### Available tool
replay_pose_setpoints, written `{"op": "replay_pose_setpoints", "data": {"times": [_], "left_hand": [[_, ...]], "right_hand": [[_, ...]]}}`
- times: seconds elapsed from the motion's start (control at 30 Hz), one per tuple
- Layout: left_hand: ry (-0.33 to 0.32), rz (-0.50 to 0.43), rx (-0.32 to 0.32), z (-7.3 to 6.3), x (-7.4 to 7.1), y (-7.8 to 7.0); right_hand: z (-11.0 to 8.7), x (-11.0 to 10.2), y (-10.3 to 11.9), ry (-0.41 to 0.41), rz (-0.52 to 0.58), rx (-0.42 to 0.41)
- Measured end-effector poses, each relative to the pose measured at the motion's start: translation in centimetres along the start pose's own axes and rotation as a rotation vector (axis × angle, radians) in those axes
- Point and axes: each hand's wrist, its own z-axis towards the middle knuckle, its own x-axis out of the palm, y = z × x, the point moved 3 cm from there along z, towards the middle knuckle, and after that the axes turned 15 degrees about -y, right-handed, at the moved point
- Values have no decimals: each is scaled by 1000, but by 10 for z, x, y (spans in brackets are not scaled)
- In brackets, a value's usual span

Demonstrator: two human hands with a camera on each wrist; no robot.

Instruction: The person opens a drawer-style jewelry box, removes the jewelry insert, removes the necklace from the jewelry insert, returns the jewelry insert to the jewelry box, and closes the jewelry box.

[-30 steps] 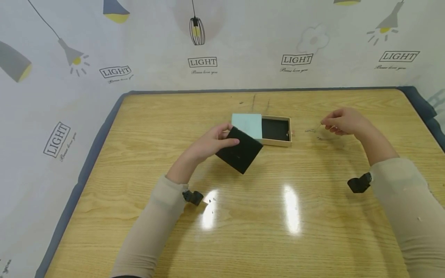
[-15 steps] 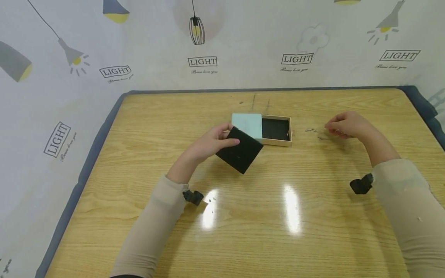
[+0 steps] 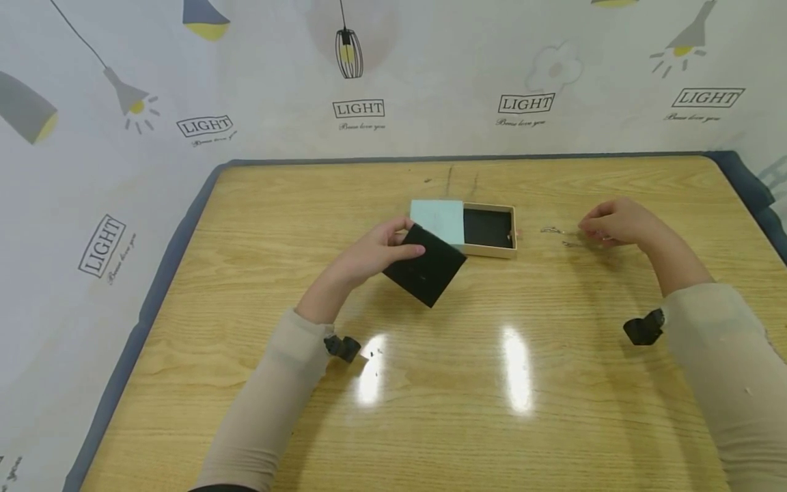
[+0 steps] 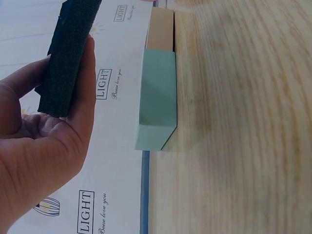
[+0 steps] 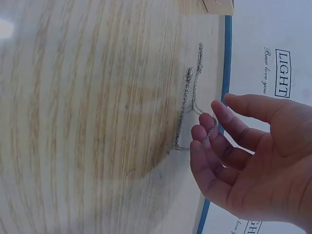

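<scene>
My left hand (image 3: 369,254) grips a square black foam pad (image 3: 428,270) by one corner, tilted above the table, thumb on its face. In the left wrist view the pad's thick edge (image 4: 66,73) shows between thumb and fingers. Near the far right of the table is my right hand (image 3: 621,222), its fingers curled. A fine silver chain (image 5: 184,105) lies partly on the wood, and one end loops up over those fingers. Left of that hand, a light blue box sleeve (image 3: 436,215) has its tan drawer (image 3: 486,253) pulled out to the right.
Inside the drawer lies a black lining (image 3: 486,227). A printed wall covering (image 3: 430,130) rises behind the wooden table (image 3: 443,410), whose far and side edges have dark blue trim (image 3: 369,162).
My right hand has moved slightly right and lower, and more of the chain lies along the table. The left hand and the foam pad stay nearly still.
</scene>
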Motion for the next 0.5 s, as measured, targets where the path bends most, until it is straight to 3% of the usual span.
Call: {"op": "replay_pose_setpoints", "data": {"times": [0.3, 0.5], "left_hand": [[13, -6, 3, 2, 1, -1], [15, -5, 5, 3, 2, -2]], "right_hand": [[-7, -3, 6, -47, -95, -63], [-15, -3, 29, -70, -145, -112]]}}
